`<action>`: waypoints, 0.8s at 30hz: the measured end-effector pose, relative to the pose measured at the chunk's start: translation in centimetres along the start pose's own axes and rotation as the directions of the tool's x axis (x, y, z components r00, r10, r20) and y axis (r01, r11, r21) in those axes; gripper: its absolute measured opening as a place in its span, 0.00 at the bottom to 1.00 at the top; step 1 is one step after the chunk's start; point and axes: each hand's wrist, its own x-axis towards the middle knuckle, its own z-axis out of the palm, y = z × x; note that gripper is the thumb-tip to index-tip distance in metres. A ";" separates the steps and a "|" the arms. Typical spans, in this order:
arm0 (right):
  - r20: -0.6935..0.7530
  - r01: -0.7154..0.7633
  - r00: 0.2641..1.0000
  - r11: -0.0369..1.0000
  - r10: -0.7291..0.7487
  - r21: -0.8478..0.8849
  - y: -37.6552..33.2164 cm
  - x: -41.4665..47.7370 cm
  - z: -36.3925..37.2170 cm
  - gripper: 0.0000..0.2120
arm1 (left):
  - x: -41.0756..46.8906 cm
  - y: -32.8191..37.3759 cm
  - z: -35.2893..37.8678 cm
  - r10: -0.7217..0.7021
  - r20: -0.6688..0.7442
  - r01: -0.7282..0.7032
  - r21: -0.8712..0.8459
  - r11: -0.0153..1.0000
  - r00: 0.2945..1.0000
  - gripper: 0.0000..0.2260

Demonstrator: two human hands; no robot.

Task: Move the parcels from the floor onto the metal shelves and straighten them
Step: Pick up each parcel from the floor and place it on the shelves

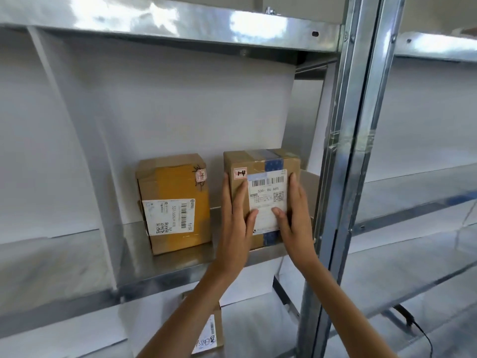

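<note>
A cardboard parcel [260,161] with blue tape and a white barcode label stands upright on the metal shelf [180,264]. My left hand [236,228] presses flat on its left front edge. My right hand [294,218] rests flat on its right front, thumb on the label. Both hands touch the parcel's face with fingers stretched out. A second cardboard parcel [175,202] wrapped in yellow tape stands a hand's width to the left on the same shelf, slightly turned.
A galvanised upright post [343,177] runs down just right of the held parcel. White boards line the shelf back. Another labelled parcel [209,334] sits on the shelf below, partly hidden by my left forearm. More metal shelves [413,208] extend to the right.
</note>
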 end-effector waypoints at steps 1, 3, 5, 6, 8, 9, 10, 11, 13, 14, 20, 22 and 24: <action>0.003 -0.004 1.000 1.000 0.004 0.013 0.5 0.3 0.2 0.31 | 0.2 0.0 0.2 -0.018 -0.003 0.018 -0.004 1.000 1.000 0.28; 0.017 -0.015 1.000 0.999 0.014 0.029 1.4 0.9 0.6 0.31 | 0.5 -0.1 0.5 -0.054 0.011 0.055 -0.024 0.998 0.998 0.28; 0.025 -0.020 1.000 0.999 0.019 0.027 2.1 1.2 0.9 0.30 | 1.0 -0.4 0.8 -0.081 0.023 0.082 -0.032 0.996 0.996 0.29; 0.030 -0.021 0.999 0.999 0.020 0.025 2.5 1.4 1.1 0.31 | 1.4 -0.7 0.9 -0.093 0.028 0.094 -0.031 0.995 0.995 0.29; 0.050 -0.022 0.999 0.999 0.021 0.026 3.0 1.7 1.2 0.31 | 2.0 -1.1 1.1 -0.106 0.039 0.107 -0.027 0.994 0.994 0.28; 0.062 -0.022 0.998 0.999 0.020 0.026 3.2 1.8 1.2 0.32 | 2.2 -1.2 1.2 -0.108 0.043 0.109 -0.029 0.994 0.993 0.28; 0.071 -0.024 0.997 0.999 0.022 0.023 3.4 1.9 1.2 0.31 | 2.2 -1.2 1.3 -0.109 0.045 0.111 -0.028 0.993 0.993 0.28; 0.079 -0.026 0.997 1.000 0.025 0.017 3.6 2.0 1.1 0.31 | 2.2 -1.2 1.3 -0.109 0.046 0.111 -0.027 0.994 0.993 0.27; 0.088 -0.027 0.996 1.000 0.026 0.003 3.9 2.1 0.9 0.31 | 2.2 -1.1 1.3 -0.107 0.050 0.108 -0.024 0.994 0.993 0.27; 0.098 -0.029 0.995 1.000 0.029 0.000 4.0 2.0 0.7 0.31 | 2.2 -1.1 1.2 -0.105 0.055 0.106 -0.013 0.994 0.993 0.28; 0.072 -0.033 0.996 0.988 0.045 -0.153 1.8 -0.8 0.0 0.30 | 0.2 0.3 -1.6 0.016 0.098 -0.032 0.165 0.986 0.995 0.28; 0.046 -0.038 0.998 0.984 0.047 -0.173 -0.8 -2.9 0.2 0.31 | -1.4 1.8 -3.9 0.035 0.136 -0.055 0.147 0.988 0.990 0.27; 0.050 -0.042 0.998 0.989 0.049 -0.139 -3.8 -5.4 0.9 0.28 | -3.3 3.0 -7.2 0.037 0.164 -0.064 0.161 0.985 0.986 0.24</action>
